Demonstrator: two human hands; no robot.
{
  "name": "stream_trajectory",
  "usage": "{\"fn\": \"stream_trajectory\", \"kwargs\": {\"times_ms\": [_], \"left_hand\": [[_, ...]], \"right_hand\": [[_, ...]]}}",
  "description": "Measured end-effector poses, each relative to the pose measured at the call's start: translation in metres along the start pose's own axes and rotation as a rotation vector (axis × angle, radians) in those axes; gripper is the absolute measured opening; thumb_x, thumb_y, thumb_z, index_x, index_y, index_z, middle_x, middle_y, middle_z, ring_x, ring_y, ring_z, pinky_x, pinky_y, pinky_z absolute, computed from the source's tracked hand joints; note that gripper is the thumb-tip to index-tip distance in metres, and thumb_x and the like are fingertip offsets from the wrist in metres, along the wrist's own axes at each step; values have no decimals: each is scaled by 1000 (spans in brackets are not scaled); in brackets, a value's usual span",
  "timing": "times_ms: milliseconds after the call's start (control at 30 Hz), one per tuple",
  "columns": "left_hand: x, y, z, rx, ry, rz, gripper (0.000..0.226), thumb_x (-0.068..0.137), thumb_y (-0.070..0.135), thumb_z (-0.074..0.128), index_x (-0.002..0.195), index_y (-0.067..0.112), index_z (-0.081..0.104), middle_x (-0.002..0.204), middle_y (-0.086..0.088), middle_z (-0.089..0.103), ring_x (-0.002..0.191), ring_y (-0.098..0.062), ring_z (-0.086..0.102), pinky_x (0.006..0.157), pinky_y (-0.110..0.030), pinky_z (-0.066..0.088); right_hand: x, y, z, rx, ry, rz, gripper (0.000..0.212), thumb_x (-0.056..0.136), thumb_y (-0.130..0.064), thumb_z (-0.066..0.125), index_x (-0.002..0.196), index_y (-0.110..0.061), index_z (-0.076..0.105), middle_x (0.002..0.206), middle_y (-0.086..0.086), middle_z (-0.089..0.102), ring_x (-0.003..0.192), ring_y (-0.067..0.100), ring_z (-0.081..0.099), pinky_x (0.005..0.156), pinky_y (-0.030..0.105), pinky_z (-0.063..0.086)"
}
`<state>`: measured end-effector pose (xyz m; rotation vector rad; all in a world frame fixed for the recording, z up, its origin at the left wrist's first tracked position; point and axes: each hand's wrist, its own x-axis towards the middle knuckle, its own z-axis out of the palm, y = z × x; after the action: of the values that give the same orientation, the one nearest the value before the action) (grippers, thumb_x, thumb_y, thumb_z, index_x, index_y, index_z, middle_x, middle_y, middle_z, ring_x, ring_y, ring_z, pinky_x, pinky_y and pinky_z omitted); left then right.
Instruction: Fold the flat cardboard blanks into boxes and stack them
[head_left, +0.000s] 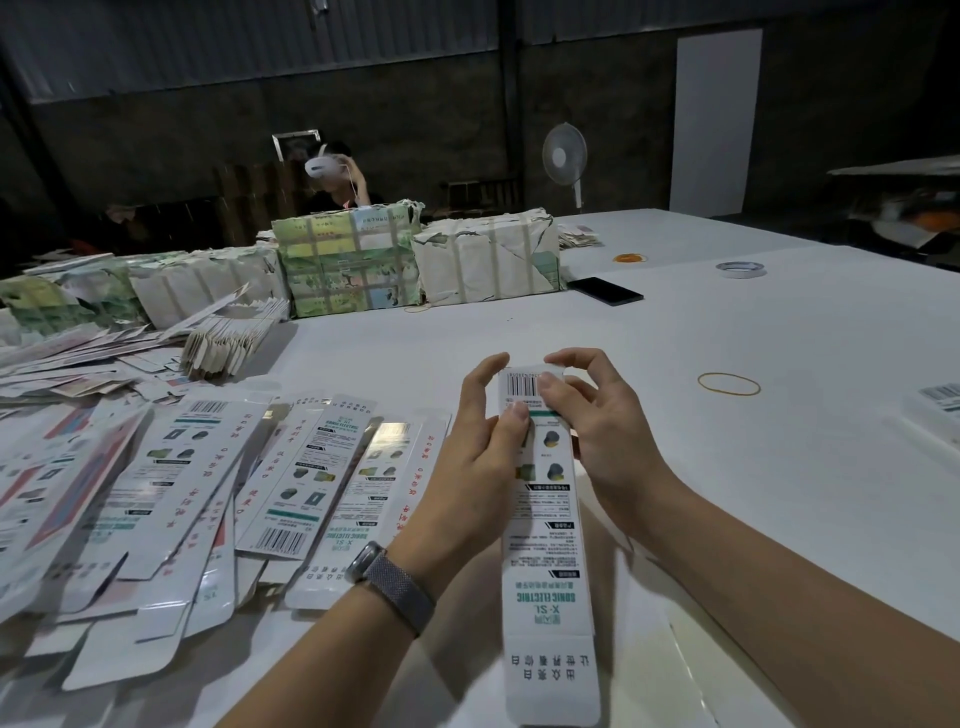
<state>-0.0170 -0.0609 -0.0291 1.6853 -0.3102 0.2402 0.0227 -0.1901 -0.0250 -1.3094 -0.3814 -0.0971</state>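
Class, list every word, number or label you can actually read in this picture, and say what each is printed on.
"SONIC ELECTRIC": box held in both hands, upside down to the camera.
"X-SL": same box, beside that line.
"SONIC ELECTRIC": flat blank on the table.
Barcode digits, fine print and Chinese text on the box and blanks: too small or blurred to read.
Wrapped bundles: print unreadable.

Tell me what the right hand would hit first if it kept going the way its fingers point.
The right hand points left: its fingers would meet the box it pinches, then likely the left hand just beyond.
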Motion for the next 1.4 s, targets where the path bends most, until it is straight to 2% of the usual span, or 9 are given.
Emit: {"fn": "stream_trajectory", "kwargs": {"times_ms": [133,267,367,567,733,800,967,1200,1400], "left_hand": [[2,-2,-1,21,-2,-17,37,108,25,40,141,41,35,92,-1,76,76,-15,73,63,-25,55],[2,-5,0,6,-15,-37,28,108,27,41,132,41,38,90,2,77,75,-14,73,62,-25,56],[2,-6,1,-25,-6,-61,25,108,28,43,129,40,37,93,-4,77,77,-18,74,63,-30,56],[1,-4,0,-37,25,-42,29,108,30,42,135,40,39,89,-3,77,72,-18,73,61,-29,56],[0,-4,0,-65,53,-40,26,108,30,41,134,34,40,93,-6,77,80,-29,75,65,-39,59],[0,-3,0,-86,47,-42,23,108,29,41,131,34,40,92,-8,77,79,-32,74,62,-37,59],[-1,-1,-1,-105,38,-29,18,108,28,41,126,32,42,84,-6,76,66,-19,71,55,-26,55],[3,-3,-2,-55,52,15,19,108,28,42,127,32,41,89,-5,76,73,-24,74,58,-30,56],[2,-5,-2,-24,80,15,18,108,29,43,126,33,42,89,-7,76,72,-24,74,59,-32,57]], "right_hand": [[1,2,-1,-23,32,-15,6,99,-17,58,101,-23,61,76,-5,71,65,14,69,57,27,56],[3,0,-2,9,122,-14,16,101,-19,55,89,-19,66,78,-3,72,71,12,70,57,24,54],[3,0,-2,29,156,-5,18,99,-17,59,85,-16,69,76,0,73,71,15,71,58,25,55],[5,-6,-4,29,117,-2,26,97,-18,62,74,-21,73,75,3,73,69,17,71,56,26,55],[5,-6,-4,-7,68,-18,25,98,-19,61,76,-20,73,79,4,74,70,17,72,55,26,54],[5,-6,-5,-13,59,-21,21,98,-17,61,80,-15,72,79,4,74,71,18,72,55,27,54],[5,-7,-7,-72,34,-71,20,99,-18,59,84,-10,71,78,5,74,73,19,72,57,28,55],[4,-3,-4,-2,48,-84,10,98,-16,62,90,-18,67,80,-1,74,72,15,70,58,27,55],[5,-2,-5,53,27,-8,12,98,-18,62,86,-14,65,83,2,75,75,18,70,64,33,57]]}}
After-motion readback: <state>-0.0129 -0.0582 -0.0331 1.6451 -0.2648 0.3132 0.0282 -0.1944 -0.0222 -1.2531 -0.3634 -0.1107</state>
